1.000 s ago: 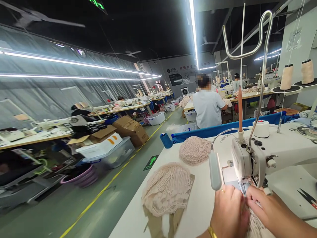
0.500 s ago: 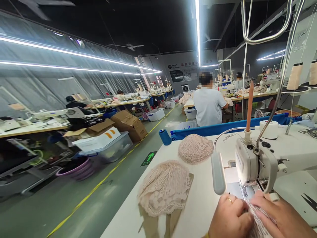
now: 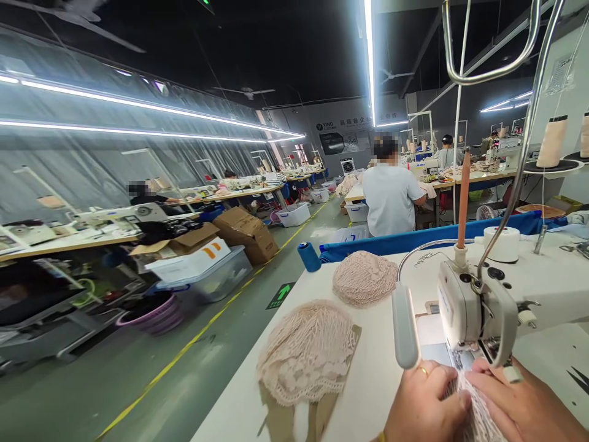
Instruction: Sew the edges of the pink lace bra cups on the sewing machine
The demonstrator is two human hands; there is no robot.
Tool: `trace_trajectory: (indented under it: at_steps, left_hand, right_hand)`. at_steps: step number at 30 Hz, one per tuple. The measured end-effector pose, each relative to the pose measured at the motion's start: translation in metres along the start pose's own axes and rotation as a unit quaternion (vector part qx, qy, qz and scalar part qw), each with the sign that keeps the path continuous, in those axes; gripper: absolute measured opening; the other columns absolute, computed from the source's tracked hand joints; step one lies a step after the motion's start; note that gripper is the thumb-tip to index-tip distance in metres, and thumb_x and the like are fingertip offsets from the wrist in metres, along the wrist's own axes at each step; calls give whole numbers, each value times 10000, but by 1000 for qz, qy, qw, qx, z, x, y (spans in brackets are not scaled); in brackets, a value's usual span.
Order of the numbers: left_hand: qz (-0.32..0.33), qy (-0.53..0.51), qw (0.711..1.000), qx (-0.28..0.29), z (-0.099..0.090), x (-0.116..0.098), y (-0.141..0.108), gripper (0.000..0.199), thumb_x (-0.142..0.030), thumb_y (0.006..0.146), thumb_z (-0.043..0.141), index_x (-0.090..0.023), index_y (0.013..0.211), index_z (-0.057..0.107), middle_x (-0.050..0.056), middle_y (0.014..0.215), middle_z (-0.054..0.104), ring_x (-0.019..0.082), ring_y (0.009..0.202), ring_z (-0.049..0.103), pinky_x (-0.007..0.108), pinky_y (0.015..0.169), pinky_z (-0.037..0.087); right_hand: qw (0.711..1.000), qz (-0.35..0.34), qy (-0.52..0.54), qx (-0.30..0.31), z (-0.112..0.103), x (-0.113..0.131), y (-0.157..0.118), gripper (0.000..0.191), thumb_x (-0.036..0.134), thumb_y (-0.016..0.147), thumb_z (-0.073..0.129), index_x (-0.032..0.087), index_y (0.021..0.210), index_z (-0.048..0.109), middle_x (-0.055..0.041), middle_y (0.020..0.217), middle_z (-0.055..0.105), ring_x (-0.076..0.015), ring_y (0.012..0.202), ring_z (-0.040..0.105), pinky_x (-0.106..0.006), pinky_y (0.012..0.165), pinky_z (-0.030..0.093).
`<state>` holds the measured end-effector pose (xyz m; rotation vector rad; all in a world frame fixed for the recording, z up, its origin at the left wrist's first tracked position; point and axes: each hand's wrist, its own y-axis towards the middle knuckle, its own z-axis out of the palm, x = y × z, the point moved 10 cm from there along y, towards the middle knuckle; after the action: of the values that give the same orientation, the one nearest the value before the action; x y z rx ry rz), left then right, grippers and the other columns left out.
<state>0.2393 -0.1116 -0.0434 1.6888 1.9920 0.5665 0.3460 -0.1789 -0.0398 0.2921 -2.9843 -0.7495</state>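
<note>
A strip of pale lace (image 3: 476, 408) runs from under the needle area of a white sewing machine (image 3: 460, 301) down between my hands. My left hand (image 3: 426, 399), with a ring on one finger, is closed on the lace's left side. My right hand (image 3: 515, 393) presses and grips its right side, fingers close to the presser foot. Two beige lace pieces lie left of the machine: a rounded one (image 3: 365, 278) farther back and a larger one (image 3: 308, 353) over brown pieces nearer the front.
A blue thread spool (image 3: 308, 256) stands at the table's left corner. A lamp (image 3: 405, 325) hangs beside the machine head. Black scissors (image 3: 578, 379) lie at the far right. Beyond the blue cloth (image 3: 391, 240), a person in a pale shirt (image 3: 391, 196) sits, back turned.
The view has shifted slightly. My hands stay close to the needle area, and the lace between them now shows wider and more bunched.
</note>
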Motion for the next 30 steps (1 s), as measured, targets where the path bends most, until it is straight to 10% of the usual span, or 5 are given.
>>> trace_trajectory:
  at_steps: [23,30]
  left_hand:
    - [11,15,1000,-22,-9,-5,13,45,-258,926,684,-251,945,724,31,996,777,213,808,672,349,747,473]
    - [47,15,999,0,-9,-6,8,153,-393,914,762,-263,992,742,46,999,754,225,864,669,346,750,463]
  right_hand:
    - [998,8,9,-55,-9,-10,2,419,147,910,598,321,1263,739,-43,1077,832,-252,958,776,-312,764,595]
    - [998,-27,33,-44,-1,-10,-11,299,369,1008,672,321,1300,716,-19,1148,838,-259,1001,785,-329,843,595]
